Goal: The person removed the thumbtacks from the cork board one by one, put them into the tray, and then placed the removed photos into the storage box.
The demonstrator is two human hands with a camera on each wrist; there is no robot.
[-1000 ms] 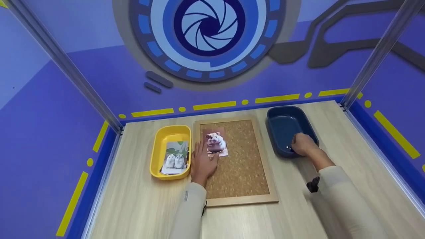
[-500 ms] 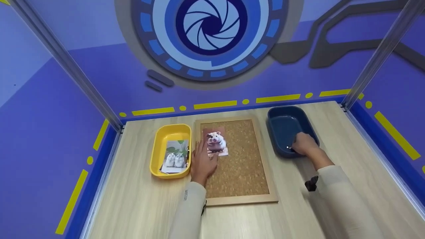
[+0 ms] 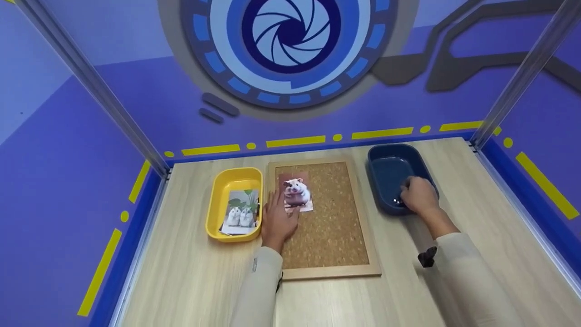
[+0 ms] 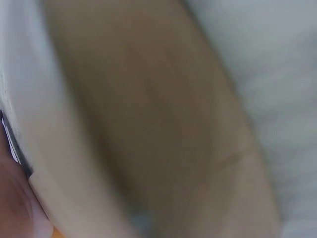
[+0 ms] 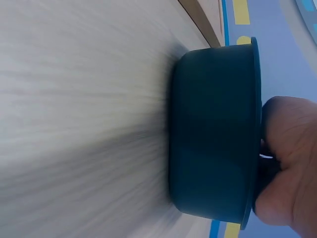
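My left hand (image 3: 278, 221) lies over the left side of a framed cork board (image 3: 333, 227). Its fingers are extended and touch the left and lower edges of a hamster photo (image 3: 296, 193) on the board. To the right, my right hand (image 3: 420, 195) reaches into the near end of a dark blue tray (image 3: 379, 181), its fingers bent downward. Small shiny bits (image 3: 396, 201), too small to identify, show beside those fingers. In the right wrist view, the outer wall of the tray (image 5: 213, 134) hides the fingertips, so whether they pinch anything is not visible.
A yellow tray (image 3: 211, 213) stands left of the board, holding a stack of photos (image 3: 240, 218), the top one showing two white hamsters. Purple panels (image 3: 127, 100) enclose the wooden table (image 3: 181, 281) at the back and sides. Blurred cloth fills most of the left wrist view.
My right hand has shifted slightly within the blue tray, its fingers turning a little. The left hand and the hamster photo keep their places on the board.
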